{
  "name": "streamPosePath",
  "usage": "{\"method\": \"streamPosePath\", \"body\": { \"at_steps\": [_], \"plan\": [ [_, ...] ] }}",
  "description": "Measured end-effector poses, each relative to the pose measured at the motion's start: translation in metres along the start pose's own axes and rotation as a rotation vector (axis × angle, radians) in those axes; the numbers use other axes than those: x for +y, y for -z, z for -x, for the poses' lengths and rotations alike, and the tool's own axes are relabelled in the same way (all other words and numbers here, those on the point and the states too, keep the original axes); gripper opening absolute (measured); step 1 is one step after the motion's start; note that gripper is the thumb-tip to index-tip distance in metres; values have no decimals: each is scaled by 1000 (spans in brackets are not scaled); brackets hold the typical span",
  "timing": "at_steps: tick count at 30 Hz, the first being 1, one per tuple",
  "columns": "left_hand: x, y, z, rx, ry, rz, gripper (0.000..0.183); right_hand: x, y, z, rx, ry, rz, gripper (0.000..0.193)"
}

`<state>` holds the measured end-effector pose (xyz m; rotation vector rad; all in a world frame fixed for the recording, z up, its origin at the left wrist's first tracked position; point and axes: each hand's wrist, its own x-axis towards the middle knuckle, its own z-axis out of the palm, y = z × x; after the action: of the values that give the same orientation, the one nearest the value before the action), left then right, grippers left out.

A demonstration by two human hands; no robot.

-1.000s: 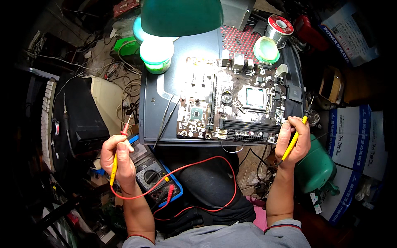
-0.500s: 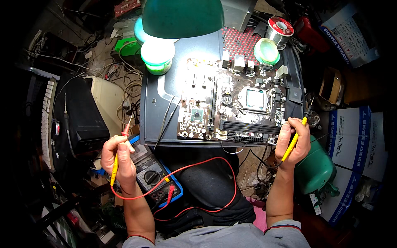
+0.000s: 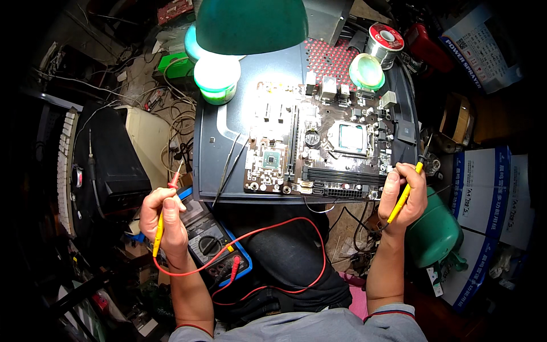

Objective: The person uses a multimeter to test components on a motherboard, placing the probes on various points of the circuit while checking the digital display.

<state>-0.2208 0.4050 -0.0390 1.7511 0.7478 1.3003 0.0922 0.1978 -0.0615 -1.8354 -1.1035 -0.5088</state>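
Observation:
My left hand (image 3: 165,219) is closed round a red-tipped multimeter probe (image 3: 159,235) with a yellow grip, its point up and off the table's left edge. In my right hand (image 3: 405,196) is a second probe (image 3: 403,202), black-tipped with a yellow grip, held by the board's lower right corner; its tip points up and touches nothing. A brown computer motherboard (image 3: 319,157) lies on the dark work surface (image 3: 222,171) between the hands. The multimeter (image 3: 209,244), blue-edged, rests below, with a red lead (image 3: 285,222) looping across my lap.
Tweezers (image 3: 228,171) lie left of the motherboard. A green lamp shade (image 3: 250,25) hangs over the far edge. Around the board stand a white-and-green tub (image 3: 216,78), a small round tin (image 3: 367,73) and a solder spool (image 3: 386,44). Boxes (image 3: 478,211) are stacked at right.

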Motion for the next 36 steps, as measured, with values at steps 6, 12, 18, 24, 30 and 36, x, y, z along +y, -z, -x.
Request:
{"method": "streamPosePath", "body": {
  "at_steps": [6,12,18,24,30,36],
  "plan": [
    [2,-1,0,7,12,-9,16,-1,-1,-1,1,-3,-2,20],
    [3,-2,0,-1,7,-8,17,-2,0,-1,-1,-13,2,19],
    [3,-2,0,1,9,-11,18,-2,0,-1,0,-26,9,19],
    [4,-3,0,8,15,-21,18,-3,-1,-1,3,-24,14,20],
    [3,-2,-1,2,12,-18,18,-2,-1,-1,-2,-17,23,20],
    [1,-1,0,9,16,-20,17,-1,-2,-1,7,-16,13,20]
  ]
}}
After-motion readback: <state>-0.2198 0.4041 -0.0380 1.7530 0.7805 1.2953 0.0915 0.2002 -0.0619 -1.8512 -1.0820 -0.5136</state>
